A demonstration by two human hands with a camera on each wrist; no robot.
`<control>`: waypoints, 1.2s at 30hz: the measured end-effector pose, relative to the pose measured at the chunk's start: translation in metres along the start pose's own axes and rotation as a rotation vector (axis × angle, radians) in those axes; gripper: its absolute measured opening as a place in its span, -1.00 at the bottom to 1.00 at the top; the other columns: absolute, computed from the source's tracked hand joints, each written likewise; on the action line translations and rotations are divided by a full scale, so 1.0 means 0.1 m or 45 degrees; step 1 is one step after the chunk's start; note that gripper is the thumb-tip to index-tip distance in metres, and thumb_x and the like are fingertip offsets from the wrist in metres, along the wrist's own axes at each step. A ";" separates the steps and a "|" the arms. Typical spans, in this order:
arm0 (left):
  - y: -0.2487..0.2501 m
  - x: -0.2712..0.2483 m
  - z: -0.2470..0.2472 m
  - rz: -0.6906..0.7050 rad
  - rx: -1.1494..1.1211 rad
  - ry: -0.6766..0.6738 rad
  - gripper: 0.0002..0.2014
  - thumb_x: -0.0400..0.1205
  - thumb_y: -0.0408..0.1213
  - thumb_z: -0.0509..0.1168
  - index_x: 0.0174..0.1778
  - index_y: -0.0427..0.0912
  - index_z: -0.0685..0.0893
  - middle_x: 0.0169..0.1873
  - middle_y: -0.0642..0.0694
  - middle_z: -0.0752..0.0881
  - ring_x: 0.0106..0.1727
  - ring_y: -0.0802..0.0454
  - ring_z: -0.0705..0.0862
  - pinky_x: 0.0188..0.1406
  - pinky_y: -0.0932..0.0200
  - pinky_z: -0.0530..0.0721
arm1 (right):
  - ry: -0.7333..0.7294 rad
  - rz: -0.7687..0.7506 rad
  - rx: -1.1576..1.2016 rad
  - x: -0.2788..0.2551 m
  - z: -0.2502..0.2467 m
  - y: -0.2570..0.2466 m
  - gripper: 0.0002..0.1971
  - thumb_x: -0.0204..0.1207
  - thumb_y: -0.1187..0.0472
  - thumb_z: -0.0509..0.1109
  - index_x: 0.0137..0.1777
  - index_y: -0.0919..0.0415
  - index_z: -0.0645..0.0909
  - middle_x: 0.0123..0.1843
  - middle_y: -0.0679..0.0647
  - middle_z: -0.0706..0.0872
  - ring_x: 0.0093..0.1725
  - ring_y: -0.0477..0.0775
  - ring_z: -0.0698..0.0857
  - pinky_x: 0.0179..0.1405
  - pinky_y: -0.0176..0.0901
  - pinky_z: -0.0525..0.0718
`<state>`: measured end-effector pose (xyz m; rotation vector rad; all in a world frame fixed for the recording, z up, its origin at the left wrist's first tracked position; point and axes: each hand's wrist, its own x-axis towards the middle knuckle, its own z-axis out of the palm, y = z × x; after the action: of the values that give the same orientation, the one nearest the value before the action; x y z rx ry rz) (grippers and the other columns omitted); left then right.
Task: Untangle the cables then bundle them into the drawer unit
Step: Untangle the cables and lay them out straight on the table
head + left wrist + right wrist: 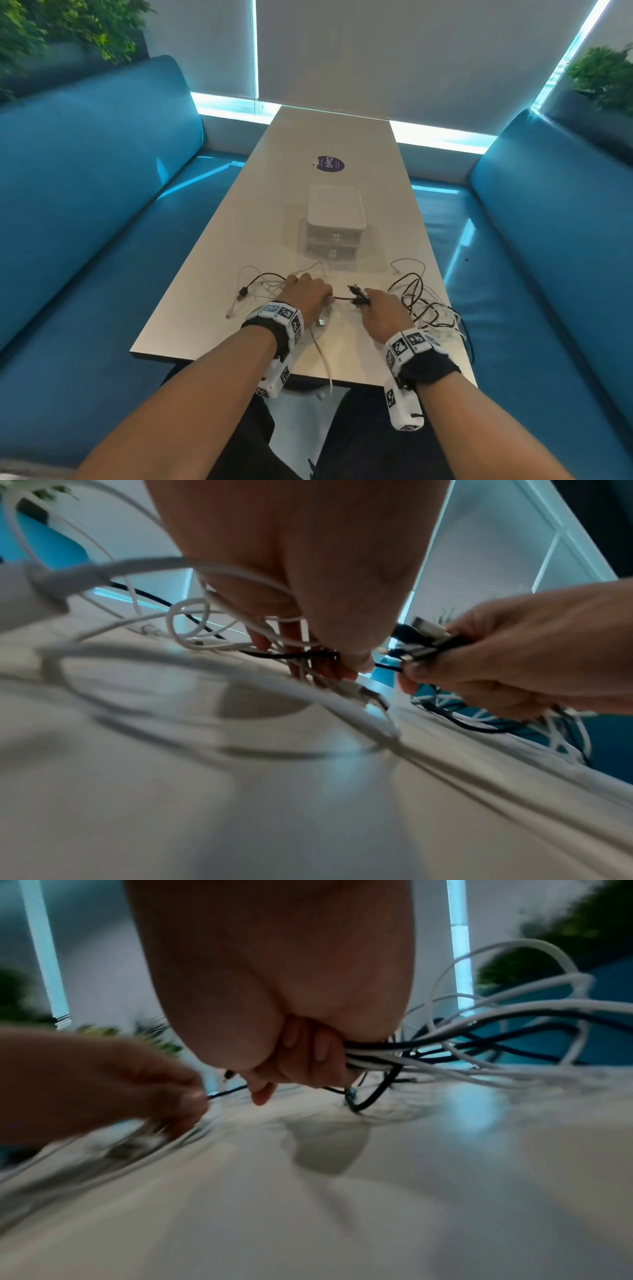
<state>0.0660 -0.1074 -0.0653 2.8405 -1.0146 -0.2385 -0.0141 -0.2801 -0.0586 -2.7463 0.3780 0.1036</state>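
Observation:
A tangle of black and white cables [424, 301] lies across the near end of the table [329, 144]. My left hand [305, 291] pinches a black cable [291, 655] and holds white loops [219, 631] low on the table. My right hand [380, 308] grips a bundle of cable ends with their plugs [428, 637] sticking out, and the bundled cables [445, 1042] trail off to the right. A short stretch of black cable [342, 298] runs taut between both hands. The clear drawer unit [334, 222] stands behind them with both drawers closed.
A purple round sticker [329, 163] lies further back on the table. Blue sofas [102, 192] flank both sides. One white cable [325, 359] hangs over the near table edge. Plants [603, 75] stand behind the sofas.

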 end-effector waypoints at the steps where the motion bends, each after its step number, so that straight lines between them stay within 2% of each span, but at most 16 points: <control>1: -0.06 -0.01 -0.01 -0.026 -0.008 0.005 -0.70 0.82 -0.06 0.01 0.19 0.01 0.65 0.17 -0.04 0.68 0.30 -0.13 0.49 0.36 -0.17 0.33 | 0.017 0.073 0.015 0.01 -0.03 0.07 -0.73 0.63 0.13 0.23 0.25 0.07 0.64 0.11 0.20 0.76 0.10 0.29 0.73 0.05 0.04 0.71; 4: -0.20 -0.02 -0.02 -0.084 0.009 -0.016 -0.70 0.82 -0.08 0.00 0.21 0.05 0.65 0.17 -0.02 0.67 0.33 -0.13 0.47 0.37 -0.19 0.31 | 0.053 0.262 0.032 0.03 -0.13 0.27 -0.71 0.65 0.13 0.22 0.29 0.13 0.64 0.16 0.22 0.75 0.14 0.29 0.73 0.10 0.03 0.69; 6: -0.21 -0.03 -0.04 -0.091 0.051 -0.049 -0.72 0.82 -0.09 0.01 0.23 0.06 0.64 0.17 -0.02 0.67 0.34 -0.14 0.46 0.37 -0.19 0.30 | 0.070 0.277 0.016 0.02 -0.14 0.28 -0.73 0.66 0.13 0.20 0.24 0.12 0.65 0.13 0.21 0.76 0.11 0.27 0.74 0.08 0.03 0.71; 11: -0.04 0.00 -0.01 -0.040 0.115 -0.069 -0.77 0.77 -0.19 0.11 0.21 0.11 0.63 0.15 -0.03 0.68 0.31 -0.18 0.45 0.32 -0.18 0.26 | 0.159 0.057 0.004 0.00 -0.05 0.01 -0.74 0.67 0.08 0.19 0.28 0.04 0.58 0.05 0.17 0.77 0.05 0.27 0.74 0.04 0.10 0.72; 13: 0.04 0.01 0.01 -0.004 0.126 -0.055 -0.78 0.77 -0.22 0.11 0.17 0.10 0.63 0.10 -0.04 0.68 0.27 -0.20 0.46 0.29 -0.19 0.27 | 0.112 -0.061 0.005 -0.01 0.00 -0.11 -0.73 0.66 0.09 0.20 0.30 -0.01 0.57 0.04 0.16 0.76 0.05 0.27 0.73 -0.01 0.05 0.70; 16: 0.11 0.01 0.02 0.033 0.119 -0.031 -0.77 0.80 -0.17 0.07 0.17 0.04 0.64 0.02 -0.08 0.68 0.23 -0.22 0.49 0.30 -0.23 0.30 | 0.028 -0.179 -0.004 -0.03 0.06 -0.16 -0.80 0.64 0.12 0.21 0.19 0.01 0.58 0.02 0.13 0.77 0.05 0.23 0.73 -0.01 0.07 0.70; 20: 0.02 -0.02 0.00 0.036 0.019 -0.025 -0.71 0.82 -0.05 0.02 0.14 0.03 0.65 0.05 -0.05 0.69 0.25 -0.16 0.48 0.34 -0.23 0.31 | 0.039 -0.115 -0.047 -0.04 0.02 -0.10 -0.80 0.67 0.11 0.19 0.18 0.05 0.59 0.05 0.15 0.76 0.07 0.24 0.72 0.01 0.06 0.70; 25: -0.25 -0.06 -0.05 -0.057 0.067 -0.001 -0.77 0.78 -0.10 0.08 0.15 0.13 0.66 0.12 0.00 0.62 0.26 -0.12 0.47 0.27 -0.17 0.34 | 0.079 0.174 -0.086 -0.05 -0.14 0.20 -0.79 0.66 0.16 0.17 0.15 0.08 0.61 0.05 0.16 0.76 0.06 0.25 0.74 0.06 0.07 0.72; 28: -0.22 -0.05 -0.06 -0.029 0.090 -0.017 -0.76 0.79 -0.13 0.07 0.19 0.10 0.64 0.12 -0.03 0.62 0.25 -0.12 0.47 0.27 -0.15 0.34 | 0.075 0.206 -0.097 -0.05 -0.15 0.19 -0.77 0.66 0.17 0.15 0.16 0.09 0.62 0.07 0.15 0.76 0.07 0.25 0.74 0.05 0.02 0.70; 33: -0.15 -0.05 -0.01 0.008 0.076 0.040 -0.74 0.82 -0.12 0.02 0.18 0.12 0.62 0.07 0.00 0.67 0.20 -0.12 0.50 0.24 -0.14 0.34 | 0.023 0.036 0.017 -0.07 -0.06 0.00 -0.68 0.65 0.10 0.21 0.35 -0.05 0.60 0.11 0.16 0.77 0.08 0.25 0.74 0.06 0.08 0.72; 36: -0.07 -0.04 0.03 0.066 0.030 0.058 -0.76 0.81 -0.10 0.03 0.15 0.15 0.62 0.03 0.03 0.68 0.15 -0.11 0.52 0.24 -0.15 0.35 | -0.023 -0.081 0.062 -0.09 -0.02 -0.07 -0.69 0.62 0.07 0.23 0.32 -0.11 0.60 0.07 0.14 0.78 0.08 0.25 0.73 0.05 0.10 0.72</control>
<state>0.0666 -0.1002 -0.0688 2.8226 -1.0868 -0.1574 -0.0205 -0.2725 -0.0531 -2.7043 0.2844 0.1014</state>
